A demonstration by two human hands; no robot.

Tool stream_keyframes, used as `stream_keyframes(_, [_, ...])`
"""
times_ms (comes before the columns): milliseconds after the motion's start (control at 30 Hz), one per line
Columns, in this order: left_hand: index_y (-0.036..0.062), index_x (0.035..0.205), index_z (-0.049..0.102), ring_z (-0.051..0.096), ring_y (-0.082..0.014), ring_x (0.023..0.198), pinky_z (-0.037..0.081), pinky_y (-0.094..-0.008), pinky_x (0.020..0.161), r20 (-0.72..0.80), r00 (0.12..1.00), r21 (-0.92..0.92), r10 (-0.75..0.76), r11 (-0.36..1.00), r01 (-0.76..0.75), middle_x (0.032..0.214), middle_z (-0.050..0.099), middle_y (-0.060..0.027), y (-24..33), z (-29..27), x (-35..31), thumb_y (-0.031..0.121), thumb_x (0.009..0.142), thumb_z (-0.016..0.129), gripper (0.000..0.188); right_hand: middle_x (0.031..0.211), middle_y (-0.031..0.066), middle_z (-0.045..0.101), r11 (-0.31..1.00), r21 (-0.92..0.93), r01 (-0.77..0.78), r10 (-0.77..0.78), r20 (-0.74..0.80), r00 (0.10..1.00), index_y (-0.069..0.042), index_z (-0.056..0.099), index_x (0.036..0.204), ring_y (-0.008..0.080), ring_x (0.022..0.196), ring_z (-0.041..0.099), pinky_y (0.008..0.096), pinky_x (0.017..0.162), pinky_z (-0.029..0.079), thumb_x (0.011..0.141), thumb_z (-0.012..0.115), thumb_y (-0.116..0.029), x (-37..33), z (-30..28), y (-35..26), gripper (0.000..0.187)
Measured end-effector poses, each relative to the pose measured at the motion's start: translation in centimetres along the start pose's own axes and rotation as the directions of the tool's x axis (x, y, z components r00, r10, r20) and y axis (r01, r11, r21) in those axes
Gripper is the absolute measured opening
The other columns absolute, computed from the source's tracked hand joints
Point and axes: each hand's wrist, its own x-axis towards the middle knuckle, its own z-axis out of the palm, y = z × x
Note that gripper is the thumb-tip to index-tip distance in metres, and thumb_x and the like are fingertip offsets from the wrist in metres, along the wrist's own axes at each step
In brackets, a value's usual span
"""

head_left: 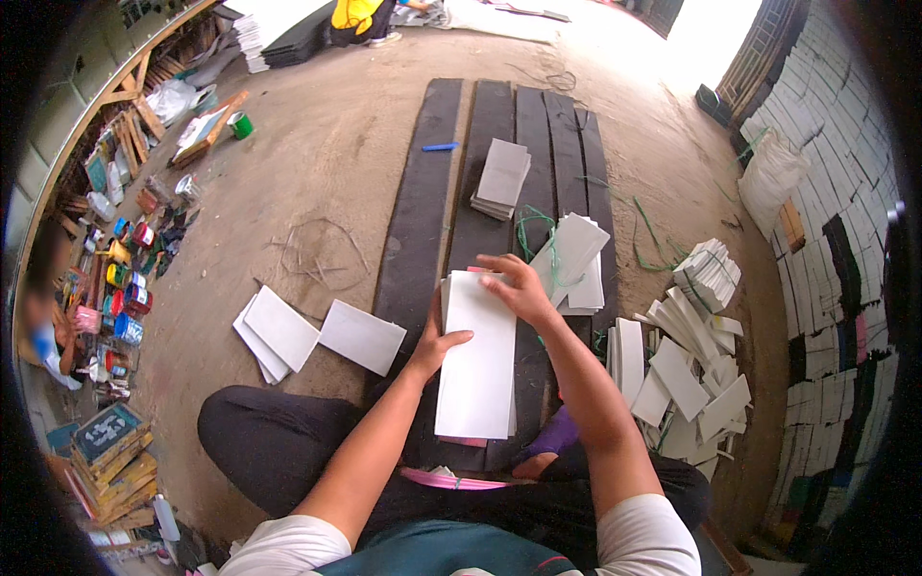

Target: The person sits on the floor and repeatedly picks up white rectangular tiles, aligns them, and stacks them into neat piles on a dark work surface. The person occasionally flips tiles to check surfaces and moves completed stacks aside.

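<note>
A stack of long white rectangular sheets (477, 365) lies on dark wooden planks (423, 202) in front of me. My left hand (437, 344) grips the stack's left edge with the thumb on top. Over the far right corner of the stack rests my right hand (516, 286), fingers spread on the top sheet. A pink strip (451, 477) shows under the near end of the stack, by my dark-trousered legs.
More white sheets lie left on the dirt floor (288, 331), right of the planks (574, 254) and in a loose heap (687, 374). A grey stack (502, 178) and blue pen (440, 147) sit farther up. Paint cans (125, 288) line the left; a person (48, 336) sits there.
</note>
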Motion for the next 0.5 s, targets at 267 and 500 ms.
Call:
stream_keyframes(267, [0.0108,0.167,0.012,0.028,-0.0346,0.153,0.022,-0.0486,0.126,0.001,1.0,0.068,-0.011,0.998,0.011,0.163,0.031,-0.018,-1.2,-0.5,0.5,0.028,0.07,0.08,0.119,0.092,0.0123,0.071,0.726,-0.064,-0.684,0.521,-0.599,0.609,-0.002,0.07,0.104,0.0286,0.09,0.07,0.0421,0.081,0.054,0.091,0.074,-0.019,-5.7,2.2,19.5,0.022])
stream_keyframes(500, [0.0098,0.168,0.008,0.025,-0.0329,0.155,0.02,-0.0459,0.126,0.011,0.992,0.047,-0.128,0.991,0.127,0.166,0.026,-0.0186,-0.7,-1.4,-0.4,0.029,0.072,0.078,0.121,0.149,0.0153,0.048,0.351,-0.932,-0.089,0.324,0.032,0.945,-0.022,0.057,0.141,0.0302,0.098,0.071,0.0465,0.074,0.06,0.094,0.066,-0.017,-2.8,4.0,20.9,0.049])
